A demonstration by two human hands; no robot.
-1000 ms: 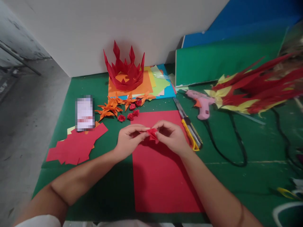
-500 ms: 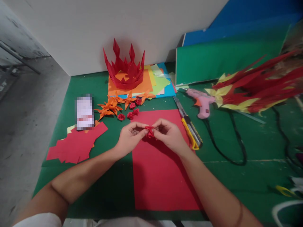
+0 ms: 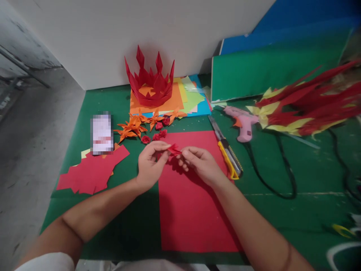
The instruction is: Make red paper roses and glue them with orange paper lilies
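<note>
Between my hands is a small folded red paper piece, held above a large red paper sheet. My left hand pinches its left side between thumb and fingers. The thumb and forefinger of my right hand close on its right tip, with the other fingers curled below. Just beyond my left hand lie several small red paper roses and several orange folded paper flowers. A yellow utility knife with its blade out lies to the right of my right hand.
A red paper crown stands on stacked coloured paper at the back. A pink glue gun with a black cord lies right, beside red and yellow paper strips. Red paper scraps and a blurred-out phone are left.
My right hand has shifted slightly right and turned, its grip moving to the tip of the folded paper. My left hand has tilted the piece and moved a little left.
</note>
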